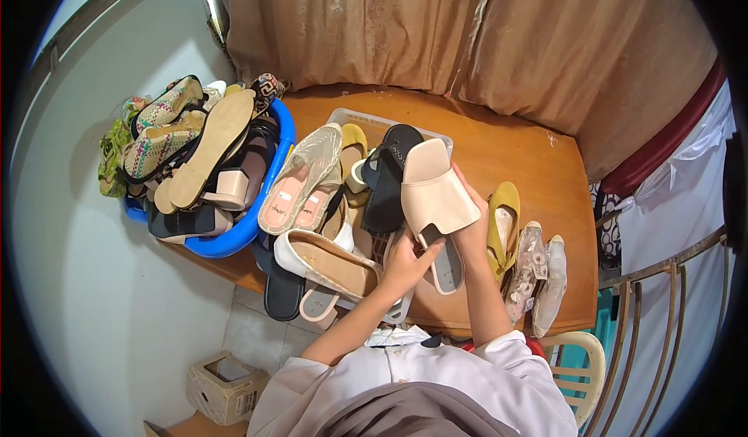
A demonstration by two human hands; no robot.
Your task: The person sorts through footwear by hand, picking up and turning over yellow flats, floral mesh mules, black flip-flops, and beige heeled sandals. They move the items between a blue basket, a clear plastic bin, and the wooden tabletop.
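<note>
A beige slide sandal (pixel 438 197) with a wide strap and a grey insole is held in front of me over the table, its toe pointing away. My left hand (pixel 408 264) grips it near the heel opening, thumb laid across it. On the other side, my right hand (pixel 471 222) is wrapped around the strap's edge, some fingers hidden behind. Just left of the sandal lies a black slide (pixel 387 195). A white flat shoe (pixel 323 264) rests close to my left forearm. To the right of my right hand stands a mustard flat shoe (pixel 502 226).
A blue basin (pixel 287 133) heaped with shoes stands at the left. Sheer flats (pixel 300 180) and other shoes overlap a clear plastic tray (pixel 343 115). Embellished flats (pixel 538 273) sit on the table's (pixel 538 156) right side. A carton (pixel 226 388) is on the floor.
</note>
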